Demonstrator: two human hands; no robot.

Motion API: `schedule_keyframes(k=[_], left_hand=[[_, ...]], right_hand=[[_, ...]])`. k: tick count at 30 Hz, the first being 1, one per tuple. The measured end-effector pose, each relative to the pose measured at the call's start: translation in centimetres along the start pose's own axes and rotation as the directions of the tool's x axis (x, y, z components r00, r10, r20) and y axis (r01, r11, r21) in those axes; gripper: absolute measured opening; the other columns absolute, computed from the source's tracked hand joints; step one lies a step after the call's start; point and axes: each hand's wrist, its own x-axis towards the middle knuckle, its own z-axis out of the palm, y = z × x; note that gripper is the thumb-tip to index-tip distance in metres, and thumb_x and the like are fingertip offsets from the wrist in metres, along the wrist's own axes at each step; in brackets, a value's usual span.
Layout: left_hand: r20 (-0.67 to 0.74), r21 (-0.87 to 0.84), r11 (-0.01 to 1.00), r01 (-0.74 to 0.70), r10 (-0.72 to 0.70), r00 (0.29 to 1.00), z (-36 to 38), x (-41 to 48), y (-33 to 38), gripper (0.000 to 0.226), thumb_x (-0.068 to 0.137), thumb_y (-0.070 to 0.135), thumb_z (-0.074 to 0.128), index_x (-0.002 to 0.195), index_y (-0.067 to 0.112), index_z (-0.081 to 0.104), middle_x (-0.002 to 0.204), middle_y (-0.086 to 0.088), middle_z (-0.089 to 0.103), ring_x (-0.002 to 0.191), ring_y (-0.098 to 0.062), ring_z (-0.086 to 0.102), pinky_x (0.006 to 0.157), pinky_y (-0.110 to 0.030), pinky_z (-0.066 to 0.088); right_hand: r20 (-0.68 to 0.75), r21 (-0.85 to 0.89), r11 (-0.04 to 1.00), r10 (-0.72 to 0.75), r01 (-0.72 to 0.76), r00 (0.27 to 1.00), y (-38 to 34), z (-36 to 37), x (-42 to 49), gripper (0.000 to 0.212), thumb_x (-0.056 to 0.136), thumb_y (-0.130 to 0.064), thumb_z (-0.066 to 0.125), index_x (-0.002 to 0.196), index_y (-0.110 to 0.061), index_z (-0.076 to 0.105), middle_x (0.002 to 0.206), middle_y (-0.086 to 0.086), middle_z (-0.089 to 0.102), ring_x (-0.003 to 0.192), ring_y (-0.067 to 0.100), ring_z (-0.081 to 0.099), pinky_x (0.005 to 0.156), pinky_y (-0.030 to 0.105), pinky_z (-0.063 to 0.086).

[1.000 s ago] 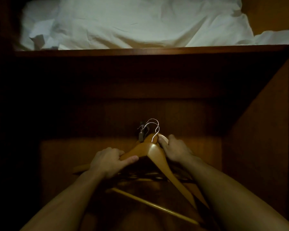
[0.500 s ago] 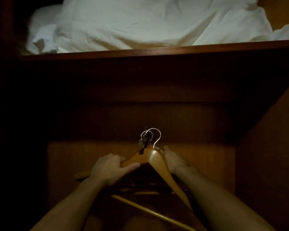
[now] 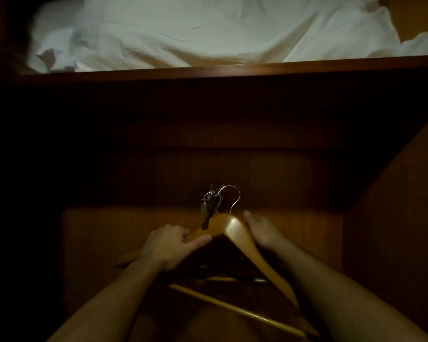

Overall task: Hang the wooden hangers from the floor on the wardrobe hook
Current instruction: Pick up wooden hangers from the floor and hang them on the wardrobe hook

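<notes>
Looking down from the head camera into a dim wooden wardrobe, two bare forearms reach in. The left hand (image 3: pixel 167 245) wraps its fingers and thumb around the left arm of a wooden hanger (image 3: pixel 235 233), held at centre. The right hand (image 3: pixel 262 230) presses against the hanger's right shoulder from behind; whether its fingers close around the wood cannot be told. The hanger's wire hook (image 3: pixel 232 196) rises beside the metal wardrobe hook (image 3: pixel 209 201), where other wires tangle indistinctly; contact is unclear. More hangers below are lost in shadow. White bedding (image 3: pixel 208 30) lies on the far shelf (image 3: pixel 232 69), cut off at the top.
</notes>
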Motion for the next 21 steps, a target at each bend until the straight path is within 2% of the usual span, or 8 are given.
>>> schedule_keyframes(k=[2,4,6,8,12,16,21], left_hand=[[0.019,0.023,1.0,0.008,-0.008,1.0,0.2,0.1,0.2,0.07,0.069,0.088,0.02,0.072,0.029,0.056,0.067,0.008,0.057,0.064,-0.005,0.054,0.061,-0.029,0.036],[0.025,0.058,0.998,0.017,-0.019,1.0,0.3,0.4,0.4,0.07,0.069,0.087,0.019,0.076,0.029,0.058,0.069,0.009,0.057,0.065,-0.005,0.055,0.061,-0.027,0.037],[0.0,0.073,0.997,0.033,-0.033,0.999,0.6,0.6,0.2,0.076,0.068,0.088,0.017,0.081,0.027,0.061,0.07,0.008,0.06,0.066,-0.006,0.058,0.061,-0.025,0.04],[-0.031,0.067,0.996,0.056,-0.054,0.998,0.9,0.9,-0.1,0.079,0.068,0.089,0.016,0.082,0.027,0.063,0.071,0.009,0.061,0.066,-0.007,0.06,0.064,-0.026,0.045],[-0.076,0.027,0.996,0.08,-0.078,0.994,1.5,1.0,-0.6,0.073,0.069,0.088,0.015,0.074,0.028,0.055,0.069,0.009,0.058,0.061,-0.007,0.055,0.066,-0.026,0.049],[-0.089,0.062,0.993,0.103,-0.097,0.991,1.8,1.0,-2.0,0.079,0.068,0.09,0.01,0.077,0.027,0.057,0.072,0.008,0.061,0.067,-0.008,0.06,0.072,-0.03,0.054],[-0.079,0.047,0.989,0.137,-0.134,0.988,2.2,0.8,-3.4,0.077,0.068,0.089,0.015,0.08,0.026,0.058,0.075,0.008,0.062,0.069,-0.007,0.059,0.066,-0.028,0.047]], right_hand=[[-0.063,0.215,0.977,0.012,0.002,0.998,-0.6,-1.6,-1.8,0.057,0.103,-0.054,0.026,0.098,-0.012,0.065,0.092,0.01,0.066,0.09,0.026,0.064,0.086,0.04,0.047],[-0.044,0.35,0.936,-0.031,0.044,0.999,-1.4,-2.7,-3.4,0.059,0.1,-0.059,0.026,0.095,-0.012,0.063,0.079,0.005,0.063,0.071,0.02,0.059,0.072,0.036,0.047],[0.006,0.28,0.952,-0.131,0.124,0.991,-2.0,-2.9,-4.4,0.06,0.098,-0.062,0.027,0.101,-0.015,0.063,0.086,0.001,0.065,0.075,0.015,0.06,0.072,0.03,0.048],[0.052,0.132,0.971,-0.206,0.198,0.977,-2.3,-2.5,-4.8,0.051,0.096,-0.063,0.033,0.107,-0.022,0.063,0.1,-0.003,0.066,0.089,0.013,0.062,0.081,0.031,0.051],[0.064,-0.132,0.953,-0.268,0.274,0.961,-2.3,-0.9,-3.9,0.04,0.098,-0.058,0.039,0.108,-0.025,0.058,0.096,-0.001,0.067,0.087,0.016,0.065,0.08,0.038,0.055],[0.037,-0.153,0.946,-0.284,0.286,0.958,-2.1,0.5,-3.2,0.041,0.099,-0.057,0.039,0.11,-0.023,0.058,0.095,-0.002,0.065,0.087,0.016,0.062,0.076,0.033,0.049],[0.011,-0.165,0.942,-0.296,0.294,0.955,-2.0,2.4,-2.8,0.03,0.098,-0.058,0.04,0.096,-0.031,0.052,0.079,-0.012,0.057,0.072,0.004,0.054,0.059,0.023,0.036]])
